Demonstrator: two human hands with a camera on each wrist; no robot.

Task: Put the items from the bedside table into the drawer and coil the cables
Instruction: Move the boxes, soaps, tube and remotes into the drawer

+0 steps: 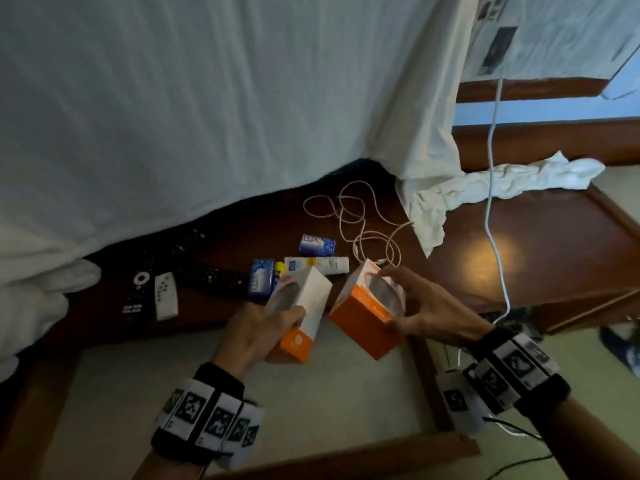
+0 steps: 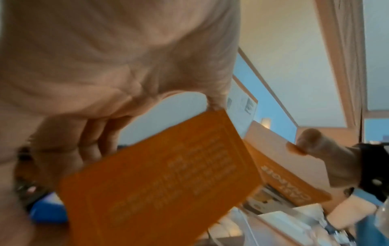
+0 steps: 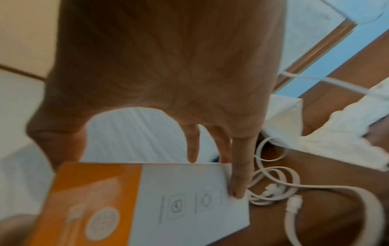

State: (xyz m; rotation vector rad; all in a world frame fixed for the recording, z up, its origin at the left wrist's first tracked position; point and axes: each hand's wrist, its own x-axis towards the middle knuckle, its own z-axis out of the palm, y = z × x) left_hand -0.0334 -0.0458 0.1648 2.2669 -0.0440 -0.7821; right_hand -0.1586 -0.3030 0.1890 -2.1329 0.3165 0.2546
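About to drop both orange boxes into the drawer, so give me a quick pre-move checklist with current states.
1. Left hand grip on the left orange box: ok, fingers curled round it.
2. Right hand grip on the right orange box: ok, thumb and fingers pinch it.
3. Drawer open below the hands: ok.
4. Boxes clear of the pink cable: cannot tell, its end lies right beside the right box.
5. Table cleared: not ok, soap boxes, tube and remotes remain.
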